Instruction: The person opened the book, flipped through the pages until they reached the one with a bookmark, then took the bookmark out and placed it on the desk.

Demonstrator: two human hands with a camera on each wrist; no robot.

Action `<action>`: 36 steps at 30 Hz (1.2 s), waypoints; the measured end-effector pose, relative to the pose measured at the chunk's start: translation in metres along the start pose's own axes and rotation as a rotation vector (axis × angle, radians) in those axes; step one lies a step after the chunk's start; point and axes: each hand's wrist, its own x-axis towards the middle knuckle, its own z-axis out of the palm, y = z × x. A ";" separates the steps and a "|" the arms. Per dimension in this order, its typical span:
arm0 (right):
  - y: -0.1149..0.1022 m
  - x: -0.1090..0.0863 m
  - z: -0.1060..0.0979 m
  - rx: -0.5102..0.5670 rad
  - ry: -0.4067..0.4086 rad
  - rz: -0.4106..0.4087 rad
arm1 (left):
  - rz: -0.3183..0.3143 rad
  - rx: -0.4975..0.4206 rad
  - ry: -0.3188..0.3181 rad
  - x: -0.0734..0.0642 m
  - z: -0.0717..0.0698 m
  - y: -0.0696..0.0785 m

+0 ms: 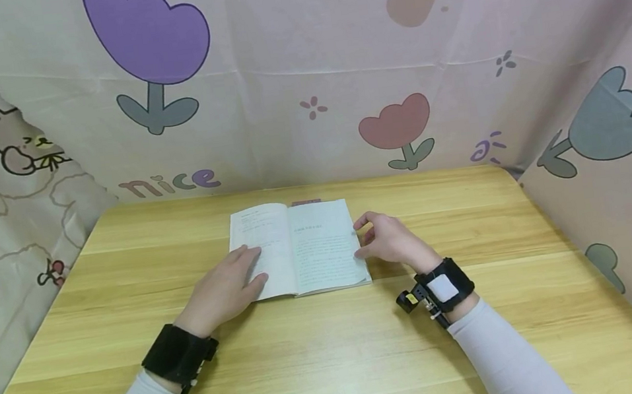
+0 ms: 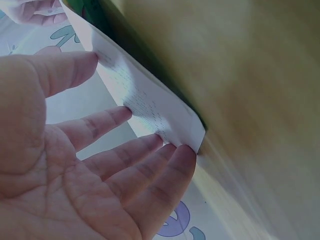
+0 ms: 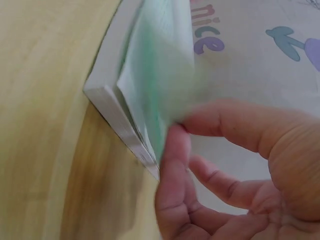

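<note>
An open book [image 1: 323, 249] lies on the wooden table, its left page white and its right page tinted pale green. Across the lower part of the left page rests my left hand [image 1: 222, 290], fingers spread and nearly straight. The left wrist view shows its fingertips along the printed page [image 2: 137, 95]. At the book's right edge is my right hand [image 1: 389, 238], its thumb and forefinger bent together. Between those two tips, in the right wrist view, a greenish page [image 3: 155, 95] is pinched at its edge and lifted off the thick stack of pages [image 3: 117, 107] beneath.
A small purplish strip [image 1: 306, 202] shows just beyond the book's top edge. Behind and beside the wooden table [image 1: 325, 355] hangs a pale cloth [image 1: 272, 43] printed with tulips, hearts and lettering. Each wrist wears a black band [image 1: 177, 355] with a camera.
</note>
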 end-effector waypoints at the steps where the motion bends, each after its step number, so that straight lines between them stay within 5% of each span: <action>1: 0.000 0.000 0.000 0.004 -0.012 -0.004 | 0.000 0.001 -0.001 0.000 0.000 0.000; 17: 0.006 0.004 0.002 0.013 -0.019 0.003 | -0.005 0.002 -0.008 0.000 -0.001 0.002; 36: 0.012 0.001 -0.005 0.024 -0.045 -0.117 | 0.005 0.006 -0.013 0.000 0.001 0.003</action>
